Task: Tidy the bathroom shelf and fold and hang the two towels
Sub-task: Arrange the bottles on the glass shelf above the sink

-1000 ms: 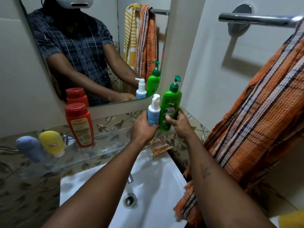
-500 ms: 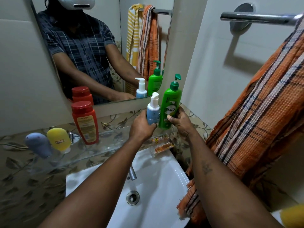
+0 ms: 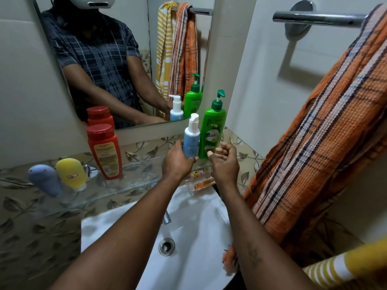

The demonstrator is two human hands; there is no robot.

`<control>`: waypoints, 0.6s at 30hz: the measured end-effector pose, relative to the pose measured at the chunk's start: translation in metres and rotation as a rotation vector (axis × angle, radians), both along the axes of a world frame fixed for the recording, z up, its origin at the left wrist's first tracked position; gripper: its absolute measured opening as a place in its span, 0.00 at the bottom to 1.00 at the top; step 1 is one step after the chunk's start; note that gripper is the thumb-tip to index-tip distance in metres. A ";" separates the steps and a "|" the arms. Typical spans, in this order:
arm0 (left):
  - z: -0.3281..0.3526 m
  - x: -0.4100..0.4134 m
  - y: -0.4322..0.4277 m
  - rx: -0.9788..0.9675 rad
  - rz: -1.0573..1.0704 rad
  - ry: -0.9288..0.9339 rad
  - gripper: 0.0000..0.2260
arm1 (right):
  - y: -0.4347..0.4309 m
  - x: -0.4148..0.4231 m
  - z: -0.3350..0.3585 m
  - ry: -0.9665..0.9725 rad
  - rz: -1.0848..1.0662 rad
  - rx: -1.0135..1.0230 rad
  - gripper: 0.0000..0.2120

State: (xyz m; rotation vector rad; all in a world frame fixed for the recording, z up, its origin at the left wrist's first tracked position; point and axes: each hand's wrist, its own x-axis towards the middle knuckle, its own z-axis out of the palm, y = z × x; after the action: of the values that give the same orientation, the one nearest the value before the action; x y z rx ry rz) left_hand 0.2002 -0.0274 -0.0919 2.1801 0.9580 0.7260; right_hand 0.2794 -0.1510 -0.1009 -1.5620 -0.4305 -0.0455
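On the glass shelf (image 3: 134,174) a small blue pump bottle (image 3: 191,136) stands beside a tall green pump bottle (image 3: 212,132). My left hand (image 3: 178,162) grips the blue bottle low down. My right hand (image 3: 225,162) hovers just off the green bottle, fingers loosely curled and holding nothing. A red bottle (image 3: 104,151), a yellow tube (image 3: 71,173) and a grey-blue tube (image 3: 45,178) stand further left on the shelf. The orange checked towel (image 3: 318,143) hangs bunched from the chrome rail (image 3: 318,17) at right. A yellow striped towel (image 3: 345,266) shows at the lower right corner.
Below the shelf is a white sink (image 3: 188,237) with a tap (image 3: 166,217) and drain (image 3: 166,245). A clear soap dish with packets (image 3: 201,181) sits at the shelf's right end. The mirror (image 3: 125,59) behind reflects the bottles and both towels.
My right hand has let go of the green bottle and drawn slightly back. The left hand still holds the blue bottle beside it.
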 end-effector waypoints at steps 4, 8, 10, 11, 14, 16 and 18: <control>-0.003 -0.005 -0.004 0.006 0.018 0.002 0.30 | -0.004 -0.010 -0.009 -0.061 0.073 -0.106 0.18; -0.004 -0.015 -0.010 0.039 0.031 0.032 0.30 | -0.009 -0.018 -0.010 -0.070 0.127 -0.191 0.14; -0.005 -0.022 -0.013 0.048 0.022 0.035 0.31 | -0.012 -0.022 -0.008 -0.078 0.131 -0.213 0.12; -0.005 -0.026 -0.015 0.055 0.020 0.033 0.31 | -0.013 -0.023 -0.007 -0.082 0.135 -0.221 0.12; -0.009 -0.039 -0.021 0.070 0.013 0.020 0.28 | -0.016 -0.029 -0.008 -0.083 0.152 -0.256 0.11; -0.012 -0.048 -0.026 0.081 -0.005 -0.013 0.22 | -0.019 -0.035 -0.010 -0.078 0.158 -0.266 0.10; -0.015 -0.059 -0.034 0.098 -0.032 -0.043 0.18 | -0.024 -0.042 -0.018 -0.076 0.164 -0.288 0.09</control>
State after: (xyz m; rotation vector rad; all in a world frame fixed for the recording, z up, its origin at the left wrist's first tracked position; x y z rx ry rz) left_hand 0.1409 -0.0609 -0.1071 2.2494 0.8807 0.8163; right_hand 0.2371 -0.1750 -0.1184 -1.8059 -0.6465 0.0876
